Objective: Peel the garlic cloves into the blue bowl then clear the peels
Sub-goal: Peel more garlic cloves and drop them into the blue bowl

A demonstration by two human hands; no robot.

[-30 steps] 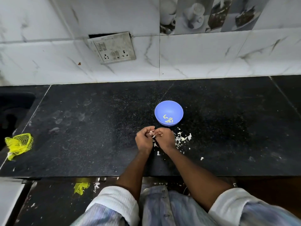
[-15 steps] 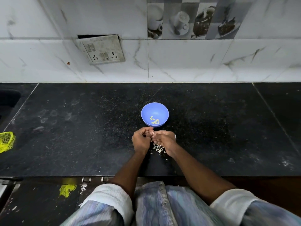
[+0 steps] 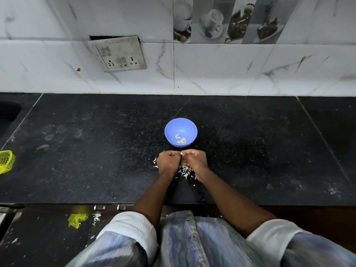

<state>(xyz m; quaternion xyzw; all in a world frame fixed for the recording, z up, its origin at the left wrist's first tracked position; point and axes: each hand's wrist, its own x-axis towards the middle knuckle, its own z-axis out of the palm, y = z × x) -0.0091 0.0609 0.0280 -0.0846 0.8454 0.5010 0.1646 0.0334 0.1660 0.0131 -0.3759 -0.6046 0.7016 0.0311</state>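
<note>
A blue bowl [image 3: 180, 125] stands on the black counter [image 3: 96, 151] and holds several pale peeled garlic cloves [image 3: 180, 140]. Just in front of it my left hand [image 3: 168, 162] and my right hand [image 3: 195, 160] meet, fingers curled, pinching a small garlic clove [image 3: 181, 153] between their fingertips; only a sliver of it shows. White garlic peels [image 3: 185, 171] lie scattered on the counter under and between my wrists.
A yellow mesh bag [image 3: 5, 160] lies at the counter's left edge, with a dark sink [image 3: 7, 110] behind it. A switch plate [image 3: 117, 53] hangs on the tiled wall. A yellow scrap [image 3: 77, 220] and peel bits lie on the floor below.
The view has shifted, so the bowl and hands sit nearer the middle. Both hands stay together at the clove, curled a little tighter.
</note>
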